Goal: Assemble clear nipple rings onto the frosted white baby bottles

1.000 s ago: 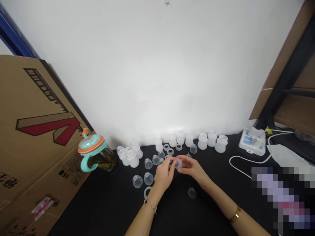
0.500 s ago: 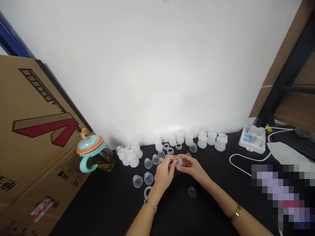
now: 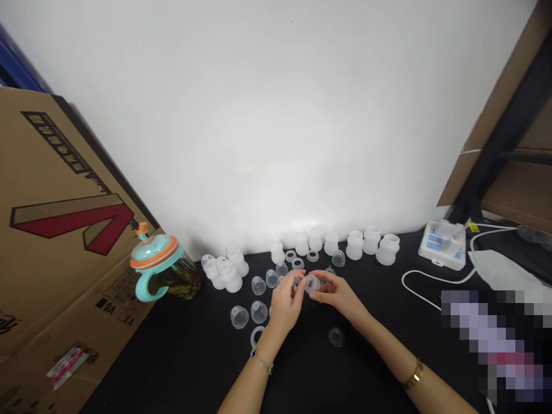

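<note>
Left hand (image 3: 286, 303) and right hand (image 3: 340, 296) pinch a translucent ring piece (image 3: 311, 284), well right of the pitcher (image 3: 184, 278). Just right of pitcher: three dome-capped bottles (image 3: 230, 277), seemingly done. Farther right: uncapped bottles (image 3: 355, 246), loose domes (image 3: 259, 312), rings (image 3: 297, 264), apparently remaining.

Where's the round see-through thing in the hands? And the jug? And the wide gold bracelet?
Round see-through thing (image 3: 311, 284), head view: its middle.
Jug (image 3: 175, 276), head view: its see-through body.
Wide gold bracelet (image 3: 415, 375), head view: its band.
</note>
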The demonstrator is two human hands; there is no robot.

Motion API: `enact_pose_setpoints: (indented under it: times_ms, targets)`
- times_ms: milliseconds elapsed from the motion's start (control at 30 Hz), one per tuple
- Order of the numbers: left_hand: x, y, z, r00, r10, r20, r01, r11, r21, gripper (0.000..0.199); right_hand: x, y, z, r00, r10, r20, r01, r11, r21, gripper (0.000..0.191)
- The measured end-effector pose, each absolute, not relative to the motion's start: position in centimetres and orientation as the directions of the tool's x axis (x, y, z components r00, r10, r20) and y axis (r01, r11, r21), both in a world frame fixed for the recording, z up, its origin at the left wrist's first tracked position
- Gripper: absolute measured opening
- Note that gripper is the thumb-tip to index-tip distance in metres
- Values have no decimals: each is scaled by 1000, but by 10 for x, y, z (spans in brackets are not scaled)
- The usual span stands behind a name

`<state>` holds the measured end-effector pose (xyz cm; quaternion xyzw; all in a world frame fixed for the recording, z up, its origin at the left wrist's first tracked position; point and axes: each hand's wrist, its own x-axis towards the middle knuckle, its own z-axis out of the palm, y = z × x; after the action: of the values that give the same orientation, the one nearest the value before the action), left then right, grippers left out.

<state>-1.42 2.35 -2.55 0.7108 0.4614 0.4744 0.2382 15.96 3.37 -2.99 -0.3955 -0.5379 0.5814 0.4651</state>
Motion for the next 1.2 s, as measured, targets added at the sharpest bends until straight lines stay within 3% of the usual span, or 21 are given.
enact_pose_setpoints:
  times_ms: [233,600,900,1200]
  targets:
    - [-15,24,-25,111,911,398,374,-410,832,25,159,33,-33,-249,968,26,-112,-2,-994,52]
    - [-15,38,-33,101,976,192,52,-197,979,31,159,28,-22,-275,961,-28,-168,-76,-983,55]
    - [-17,44,-35,149,986,-71,-80,84,993,40,160,27,-22,-272,961,-44,-157,-90,-984,41]
    - [-19,48,-42,177,972,-152,-88,169,982,43,159,30,-28,-279,959,-53,-117,-89,-989,38]
